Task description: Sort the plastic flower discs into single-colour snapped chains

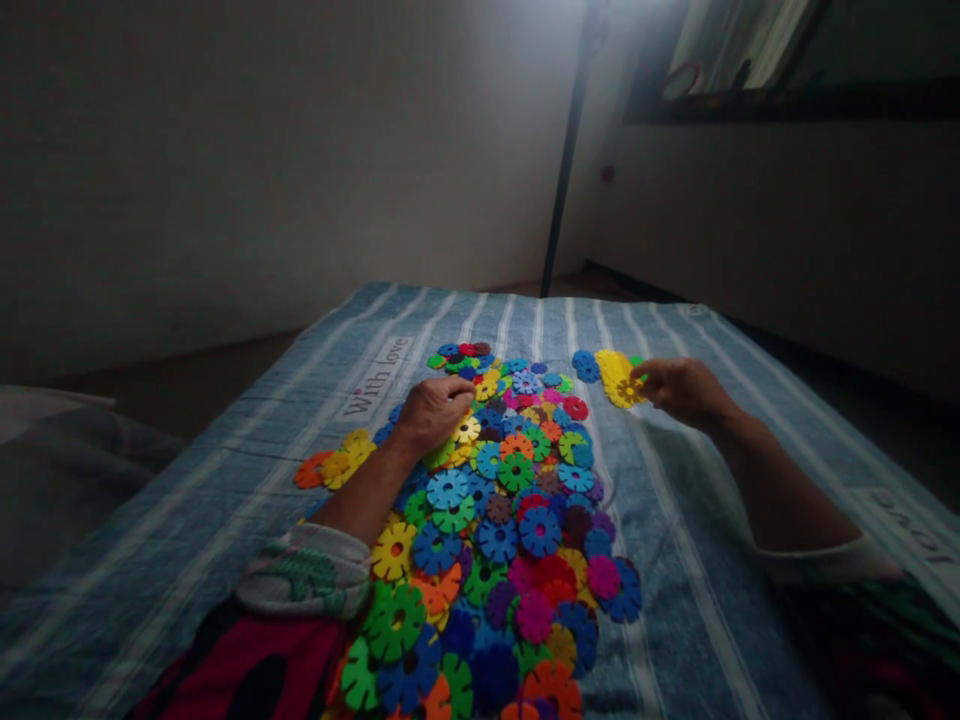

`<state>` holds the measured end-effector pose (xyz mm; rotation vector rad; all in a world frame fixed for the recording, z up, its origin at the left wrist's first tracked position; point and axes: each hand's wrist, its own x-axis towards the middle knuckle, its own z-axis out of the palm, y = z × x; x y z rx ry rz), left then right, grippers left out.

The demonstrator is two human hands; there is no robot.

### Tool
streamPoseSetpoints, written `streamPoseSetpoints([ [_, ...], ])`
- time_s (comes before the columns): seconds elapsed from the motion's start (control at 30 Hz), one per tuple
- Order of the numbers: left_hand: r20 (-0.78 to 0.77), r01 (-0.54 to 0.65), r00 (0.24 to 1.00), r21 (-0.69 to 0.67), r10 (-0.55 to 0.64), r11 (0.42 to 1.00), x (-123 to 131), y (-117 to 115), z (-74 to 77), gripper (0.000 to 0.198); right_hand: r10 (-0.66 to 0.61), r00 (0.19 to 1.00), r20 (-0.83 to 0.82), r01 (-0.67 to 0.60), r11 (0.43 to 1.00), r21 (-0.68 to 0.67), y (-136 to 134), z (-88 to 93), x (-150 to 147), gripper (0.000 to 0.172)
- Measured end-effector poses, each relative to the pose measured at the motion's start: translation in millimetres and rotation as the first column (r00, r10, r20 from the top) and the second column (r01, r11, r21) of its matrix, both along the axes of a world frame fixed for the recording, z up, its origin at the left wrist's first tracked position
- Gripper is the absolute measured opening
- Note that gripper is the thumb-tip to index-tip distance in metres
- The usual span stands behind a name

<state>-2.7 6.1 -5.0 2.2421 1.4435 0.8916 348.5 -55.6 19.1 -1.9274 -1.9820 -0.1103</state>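
Notched plastic discs in many colours form a long, heaped pile (516,470) down the middle of the cloth. Over the far left part of this pile, my left hand (435,412) is closed with its fingertips down among the discs. Whatever it pinches is hidden; a yellow disc (487,385) lies beside the fingertips. To the right of the pile, my right hand (690,390) is closed, thumb and fingers pinching a yellow disc at the edge of a group of yellow discs (616,375). A few blue discs (585,365) lie just left of that group.
A striped blue-grey cloth (675,520) covers the table. Orange discs (310,470) and yellow discs (349,455) lie left of the pile, partly behind my left forearm. Beyond the far edge stands a dark pole (566,160) before pale walls.
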Motion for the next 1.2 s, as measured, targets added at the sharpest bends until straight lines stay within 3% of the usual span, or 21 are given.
streamPoseSetpoints([
  [0.23, -0.082, 0.065, 0.995, 0.102, -0.057, 0.993, 0.6, 0.1, -2.4, 0.024, 0.019, 0.988, 0.156, -0.016, 1.000, -0.019, 4.3, -13.2, 3.4, 0.026],
  [0.4, -0.181, 0.109, 0.981, 0.197, -0.074, 0.974, 3.3, -3.4, -3.5, 0.021, -0.008, 0.988, 0.154, 0.008, 1.000, 0.000, 5.3, -20.5, -0.5, 0.026],
  [0.8, -0.499, 0.085, 0.866, 0.082, -0.033, 0.993, 12.3, -23.2, 7.8, 0.027, -0.037, 0.995, 0.093, 0.030, 0.997, 0.072, 5.1, -39.9, 1.1, 0.024],
  [0.9, -0.579, 0.097, 0.814, 0.061, -0.044, 0.993, 12.7, -26.2, 8.8, 0.030, 0.033, 0.995, 0.096, -0.047, 0.989, 0.139, -0.3, -37.8, -14.5, 0.020],
  [1.0, -0.616, 0.084, 0.788, 0.101, -0.004, 0.991, 12.0, -29.1, 8.5, 0.029, 0.183, 0.978, 0.098, -0.198, 0.965, 0.172, -10.4, -33.1, -44.2, 0.022],
  [1.1, -0.616, 0.003, 0.783, 0.140, 0.085, 0.990, 10.1, -31.8, 10.4, 0.029, 0.348, 0.931, 0.107, -0.362, 0.916, 0.171, -23.3, -30.7, -78.8, 0.031],
  [1.2, -0.630, -0.137, 0.760, 0.083, 0.158, 0.987, 4.0, -31.1, 17.0, 0.033, 0.459, 0.881, 0.110, -0.472, 0.862, 0.186, -34.2, -34.1, -104.3, 0.031],
])
